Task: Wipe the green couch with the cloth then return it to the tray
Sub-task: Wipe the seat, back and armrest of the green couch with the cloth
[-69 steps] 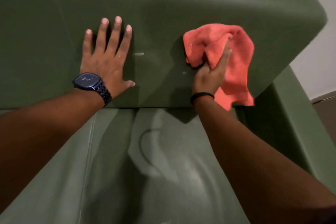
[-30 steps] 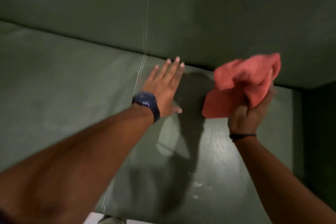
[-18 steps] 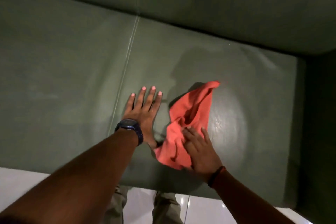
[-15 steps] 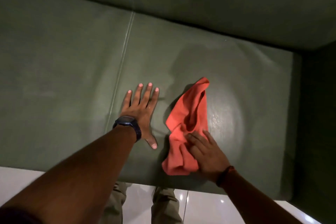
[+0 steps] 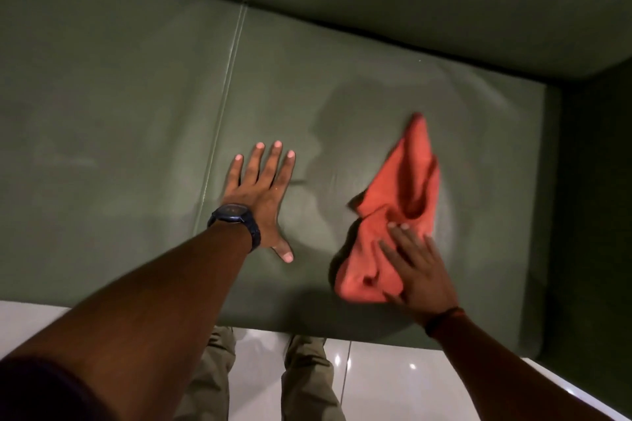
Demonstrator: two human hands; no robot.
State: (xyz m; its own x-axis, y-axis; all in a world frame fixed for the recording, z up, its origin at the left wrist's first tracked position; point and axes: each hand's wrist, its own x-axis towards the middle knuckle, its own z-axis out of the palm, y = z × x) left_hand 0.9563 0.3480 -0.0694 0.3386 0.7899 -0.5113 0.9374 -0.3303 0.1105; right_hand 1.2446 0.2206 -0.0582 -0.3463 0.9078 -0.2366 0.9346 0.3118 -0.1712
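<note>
Orange cloth (image 5: pixel 400 212) pressed flat under right hand (image 5: pixel 419 270); left hand (image 5: pixel 261 196) splayed.

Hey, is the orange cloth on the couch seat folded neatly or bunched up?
Bunched up. The cloth lies crumpled with loose folds on the seat cushion, pressed flat under the right hand.

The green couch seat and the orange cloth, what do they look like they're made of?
The green couch seat looks like leather or faux leather, which one unclear: smooth, faintly sheened, with a stitched seam. The orange cloth under the right hand looks like soft, matte microfibre or terry: it crumples in folds.
</note>
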